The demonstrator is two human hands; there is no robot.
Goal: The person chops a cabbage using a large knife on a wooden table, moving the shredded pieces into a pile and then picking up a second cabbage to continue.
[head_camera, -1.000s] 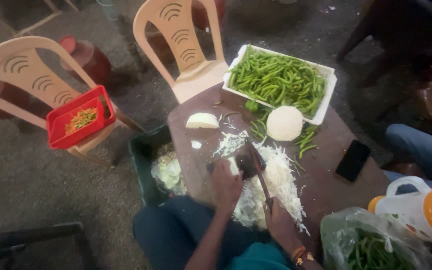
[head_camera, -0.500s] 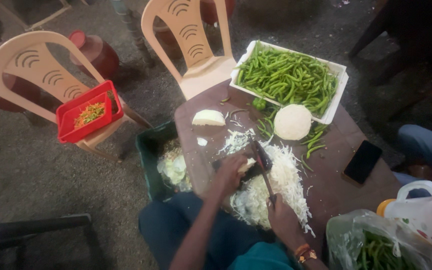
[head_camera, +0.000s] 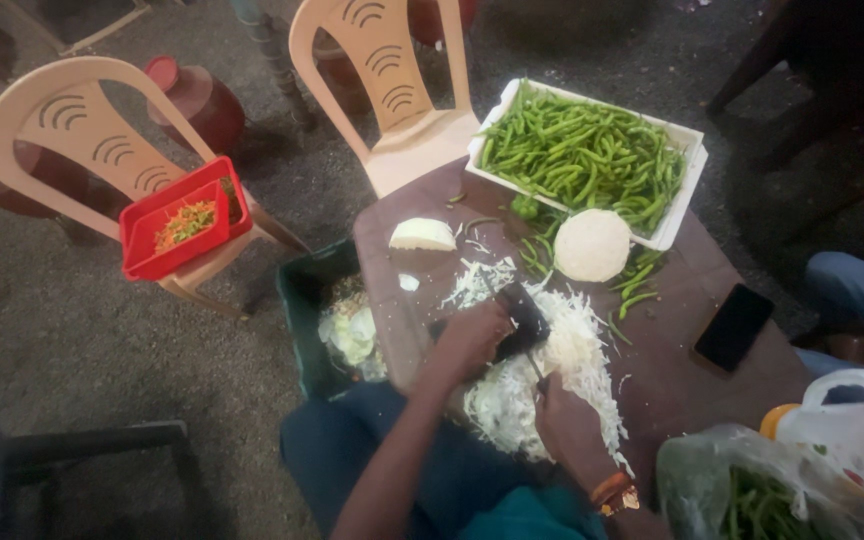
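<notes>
- Green chillies (head_camera: 586,155) fill a white tray (head_camera: 690,190).
- Shredded cabbage (head_camera: 542,370) is pale white.
- Red basket (head_camera: 184,218); beige plastic chairs (head_camera: 102,150); black phone (head_camera: 734,327).

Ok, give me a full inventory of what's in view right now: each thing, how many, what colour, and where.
Round wooden table: one, dark brown, centre.
White rectangular tray of green chillies: one, table's far edge.
Loose green chillies: several, beside the tray.
Halved cabbage pieces: two, pale, mid-table.
Shredded cabbage pile: one, white, near the hands.
Dark-bladed knife: one, over the shreds.
Black phone: one, table's right.
Beige plastic chairs: two, beyond the table.
Red plastic basket: one, on the left chair.
Dark green crate of scraps: one, left of table.
White jug with orange cap: one, lower right.
Clear bag of greens: one, bottom right.
Left hand: on the knife.
Right hand: on the shreds.
</notes>
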